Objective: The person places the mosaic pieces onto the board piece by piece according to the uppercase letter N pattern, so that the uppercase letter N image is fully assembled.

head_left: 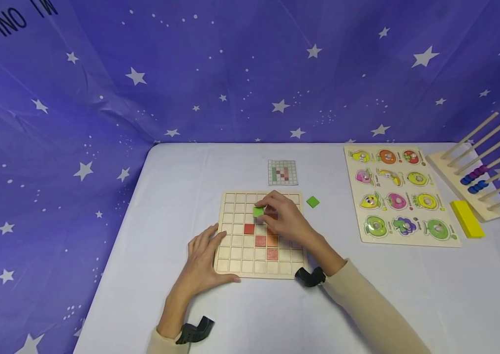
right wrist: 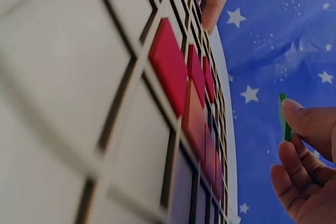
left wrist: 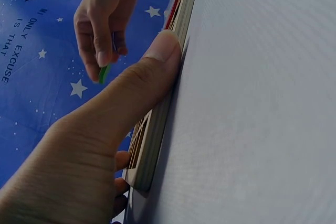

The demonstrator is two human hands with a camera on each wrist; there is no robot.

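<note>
My right hand point(head_left: 283, 216) pinches a small green square tile point(head_left: 258, 212) between thumb and fingertips, above the upper middle of a wooden grid board point(head_left: 235, 253). In the right wrist view the green tile point(right wrist: 284, 117) stands apart from the board, seen edge-on. Red tiles point(head_left: 249, 229) sit in a diagonal on the board, with orange tiles point(head_left: 272, 239) in a column beside them, partly hidden by the right hand. My left hand point(head_left: 203, 260) holds the board's near left corner, its thumb along the front edge point(left wrist: 170, 72) and the fingers by the left side.
Behind the board lies a printed pattern card point(head_left: 283, 172). A loose green tile point(head_left: 313, 202) rests right of the board. Farther right are a fruit puzzle board point(head_left: 402, 196), a yellow block point(head_left: 467, 219) and a peg rack point(head_left: 467, 187) with beads.
</note>
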